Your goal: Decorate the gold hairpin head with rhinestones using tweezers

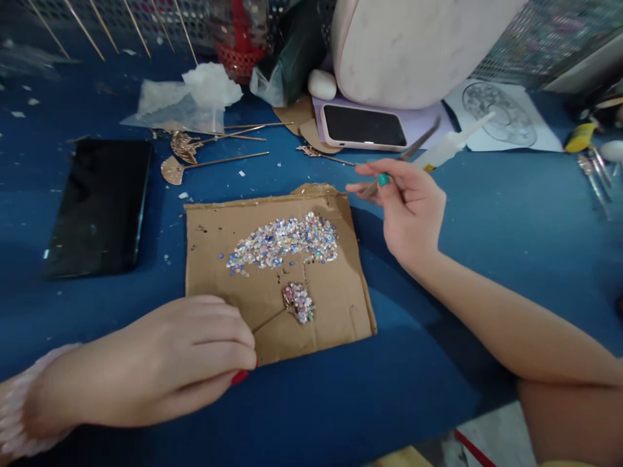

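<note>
My left hand (160,366) rests on the near left edge of a brown cardboard sheet (335,305), fingers closed on the thin stem of a gold hairpin (298,303) whose head is covered in small glittery stones. A pile of loose iridescent stones (285,241) lies across the middle of the cardboard. My right hand (406,211) hovers just past the cardboard's far right corner, pinching thin metal tweezers (413,146) together with a white glue syringe (450,146).
A black phone (100,207) lies at the left, and a pink-cased phone (364,126) at the back. Bare gold hairpins (204,159) and plastic bags (189,97) sit behind the cardboard. A large white object (413,48), a patterned paper (503,120) and small tools (591,162) are at the back right.
</note>
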Motion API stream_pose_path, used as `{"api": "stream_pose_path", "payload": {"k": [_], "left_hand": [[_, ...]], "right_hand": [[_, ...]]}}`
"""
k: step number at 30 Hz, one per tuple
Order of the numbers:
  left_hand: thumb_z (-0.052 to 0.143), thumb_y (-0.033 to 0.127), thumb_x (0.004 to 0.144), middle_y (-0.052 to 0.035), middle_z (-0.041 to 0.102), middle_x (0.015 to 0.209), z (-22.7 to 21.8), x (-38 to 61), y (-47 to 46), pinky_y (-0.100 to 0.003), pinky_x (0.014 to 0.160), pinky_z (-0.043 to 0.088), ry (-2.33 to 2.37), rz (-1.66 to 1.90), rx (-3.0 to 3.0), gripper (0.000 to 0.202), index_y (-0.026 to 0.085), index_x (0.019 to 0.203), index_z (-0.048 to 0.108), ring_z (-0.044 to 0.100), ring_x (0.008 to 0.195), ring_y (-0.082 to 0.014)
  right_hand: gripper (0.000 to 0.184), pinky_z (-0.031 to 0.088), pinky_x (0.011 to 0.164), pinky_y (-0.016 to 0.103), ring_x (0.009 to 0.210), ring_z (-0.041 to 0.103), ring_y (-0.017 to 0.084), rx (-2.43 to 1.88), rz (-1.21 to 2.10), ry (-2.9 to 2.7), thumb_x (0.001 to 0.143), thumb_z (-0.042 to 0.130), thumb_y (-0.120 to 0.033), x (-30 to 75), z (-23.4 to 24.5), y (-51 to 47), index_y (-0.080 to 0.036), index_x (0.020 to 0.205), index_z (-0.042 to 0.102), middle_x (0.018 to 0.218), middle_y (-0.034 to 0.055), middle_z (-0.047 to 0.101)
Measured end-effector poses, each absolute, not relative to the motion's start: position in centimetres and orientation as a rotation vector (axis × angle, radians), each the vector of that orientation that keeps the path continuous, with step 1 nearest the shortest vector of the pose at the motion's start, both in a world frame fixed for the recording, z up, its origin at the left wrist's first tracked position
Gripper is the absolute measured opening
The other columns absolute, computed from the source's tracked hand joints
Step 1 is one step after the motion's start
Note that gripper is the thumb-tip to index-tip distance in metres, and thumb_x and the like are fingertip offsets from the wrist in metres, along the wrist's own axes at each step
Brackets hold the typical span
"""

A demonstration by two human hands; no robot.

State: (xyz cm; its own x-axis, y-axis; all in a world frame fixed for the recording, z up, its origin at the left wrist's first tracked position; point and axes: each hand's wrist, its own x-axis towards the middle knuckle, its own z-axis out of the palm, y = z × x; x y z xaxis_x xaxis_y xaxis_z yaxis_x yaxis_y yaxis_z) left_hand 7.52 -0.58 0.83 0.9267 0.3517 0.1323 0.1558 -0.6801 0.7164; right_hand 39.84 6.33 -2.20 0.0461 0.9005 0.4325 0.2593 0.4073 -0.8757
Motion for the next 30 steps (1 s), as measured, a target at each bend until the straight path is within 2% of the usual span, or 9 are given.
{"api": "stream_pose_path", "payload": {"k": [5, 10, 14, 16, 19, 21, 25, 27, 30], "left_hand": [[0.048, 0.011, 0.098, 0.0008, 0.069, 0.098, 0.6, 7.6, -0.3, -0.026, 0.081, 0.043, 0.314, 0.291, 2.32, 0.02, 0.022, 0.11, 0.058, 0.057, 0.085, -0.0142], [0.047, 0.012, 0.099, 0.0016, 0.068, 0.095, 0.6, 7.7, -0.4, -0.025, 0.08, 0.042, 0.319, 0.326, 2.37, 0.017, 0.022, 0.105, 0.058, 0.058, 0.085, -0.0131], [0.048, 0.013, 0.099, 0.0009, 0.068, 0.095, 0.3, 7.8, -0.4, -0.025, 0.081, 0.042, 0.314, 0.346, 2.382, 0.015, 0.022, 0.103, 0.059, 0.059, 0.084, -0.0129], [0.047, 0.014, 0.099, 0.0005, 0.068, 0.094, 0.2, 7.8, -0.3, -0.025, 0.08, 0.043, 0.313, 0.353, 2.381, 0.014, 0.021, 0.102, 0.059, 0.059, 0.084, -0.0129], [0.047, 0.015, 0.099, 0.0004, 0.068, 0.092, 0.1, 7.9, -0.3, -0.026, 0.078, 0.043, 0.321, 0.347, 2.38, 0.014, 0.021, 0.101, 0.059, 0.058, 0.082, -0.0132], [0.047, 0.015, 0.099, 0.0004, 0.068, 0.091, 0.0, 7.9, -0.3, -0.026, 0.078, 0.044, 0.327, 0.344, 2.376, 0.014, 0.021, 0.1, 0.059, 0.059, 0.081, -0.0133], [0.047, 0.016, 0.099, 0.0003, 0.068, 0.092, -0.1, 7.9, -0.4, -0.026, 0.079, 0.044, 0.33, 0.347, 2.366, 0.014, 0.021, 0.099, 0.059, 0.059, 0.083, -0.0133], [0.047, 0.015, 0.099, 0.0004, 0.068, 0.092, 0.0, 7.8, -0.5, -0.026, 0.079, 0.044, 0.33, 0.347, 2.36, 0.014, 0.022, 0.099, 0.059, 0.059, 0.082, -0.0131], [0.047, 0.015, 0.098, 0.0001, 0.068, 0.091, 0.2, 7.9, -0.5, -0.026, 0.079, 0.044, 0.325, 0.35, 2.35, 0.014, 0.021, 0.099, 0.059, 0.059, 0.081, -0.0134]], "right_hand": [[0.01, 0.063, 0.074, 0.029, 0.075, 0.075, 0.013, -1.091, 0.713, -1.409, 0.093, 0.066, -0.034, 39.8, -2.0, 6.2, -0.025, 0.094, 0.063, 0.093, -0.0008, 0.075], [0.031, 0.061, 0.069, 0.03, 0.066, 0.072, 0.012, -1.085, 0.826, -1.356, 0.086, 0.073, -0.037, 41.3, -2.0, 5.7, -0.029, 0.097, 0.046, 0.085, -0.0059, 0.075], [0.025, 0.057, 0.073, 0.024, 0.077, 0.069, 0.01, -1.116, 0.912, -1.255, 0.084, 0.075, -0.036, 42.9, -2.3, 6.1, -0.025, 0.095, 0.056, 0.089, -0.0023, 0.073], [0.02, 0.054, 0.07, 0.021, 0.076, 0.066, 0.008, -1.02, 1.059, -1.138, 0.083, 0.075, -0.031, 43.4, -2.0, 6.6, -0.024, 0.091, 0.058, 0.084, -0.0037, 0.068], [0.016, 0.049, 0.059, 0.018, 0.06, 0.053, 0.005, -0.862, 1.41, -0.905, 0.08, 0.069, -0.019, 43.7, -1.0, 7.0, -0.023, 0.087, 0.056, 0.07, -0.0072, 0.053], [0.015, 0.04, 0.048, 0.016, 0.051, 0.042, 0.003, -0.797, 1.564, -0.835, 0.077, 0.066, -0.014, 43.6, -0.3, 6.8, -0.021, 0.085, 0.055, 0.066, -0.0076, 0.045], [0.014, 0.02, 0.037, 0.018, 0.039, 0.02, 0.002, -0.799, 1.732, -0.945, 0.082, 0.064, -0.018, 42.8, 0.2, 5.4, -0.022, 0.093, 0.056, 0.061, -0.0101, 0.041], [0.014, 0.022, 0.037, 0.019, 0.037, 0.021, 0.003, -0.801, 1.765, -1.036, 0.087, 0.063, -0.025, 42.2, 0.1, 4.8, -0.024, 0.099, 0.058, 0.059, -0.0104, 0.041], [0.017, 0.035, 0.043, 0.022, 0.04, 0.036, 0.006, -0.783, 1.758, -1.126, 0.088, 0.066, -0.035, 41.5, -0.3, 4.4, -0.025, 0.101, 0.061, 0.058, -0.0084, 0.05]]}}
